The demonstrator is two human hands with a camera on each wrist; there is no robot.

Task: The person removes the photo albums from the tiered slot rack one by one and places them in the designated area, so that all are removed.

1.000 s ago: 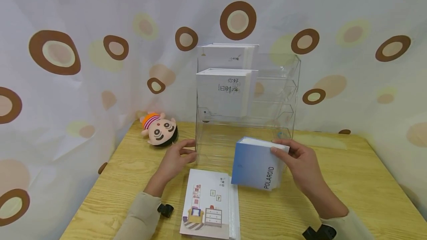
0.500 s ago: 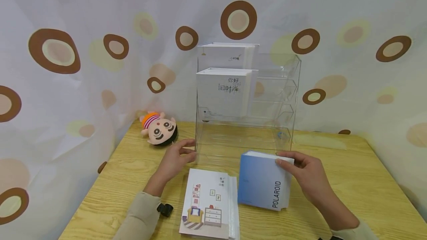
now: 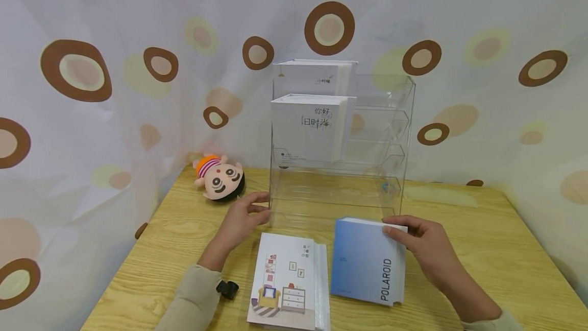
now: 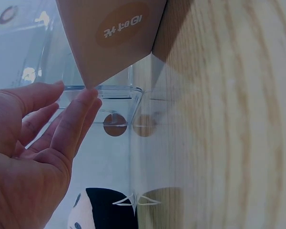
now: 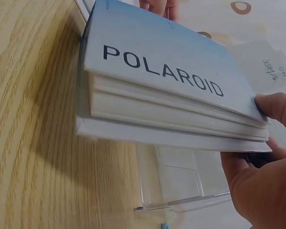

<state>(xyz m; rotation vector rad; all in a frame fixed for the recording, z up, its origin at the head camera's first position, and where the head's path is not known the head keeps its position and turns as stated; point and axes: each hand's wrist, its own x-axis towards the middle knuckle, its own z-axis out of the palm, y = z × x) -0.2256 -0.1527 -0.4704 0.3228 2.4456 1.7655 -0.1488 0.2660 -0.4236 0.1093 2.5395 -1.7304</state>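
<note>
A blue-and-white photo album (image 3: pixel 363 264) lettered POLAROID is gripped at its upper right corner by my right hand (image 3: pixel 427 249), thumb on the cover and fingers behind. In the right wrist view the album (image 5: pixel 157 67) tilts above the table, its page edges facing the camera. My left hand (image 3: pixel 243 221) is at the lower left side of a clear acrylic rack (image 3: pixel 331 188). The left wrist view has that hand's (image 4: pixel 43 138) fingers extended and touching the rack's edge or very near it. A white album (image 3: pixel 285 280) with a furniture drawing lies flat between my forearms.
Two white albums stand in the rack's left half, a front one (image 3: pixel 308 132) and a higher rear one (image 3: pixel 308 75). A plush doll (image 3: pixel 220 178) lies at the table's back left. Behind the wooden table (image 3: pixel 482 249) hangs a patterned cloth (image 3: pixel 459 4).
My right hand has drawn the blue album down towards the table's front and slightly right, away from the rack. My left hand stays at the rack's side.
</note>
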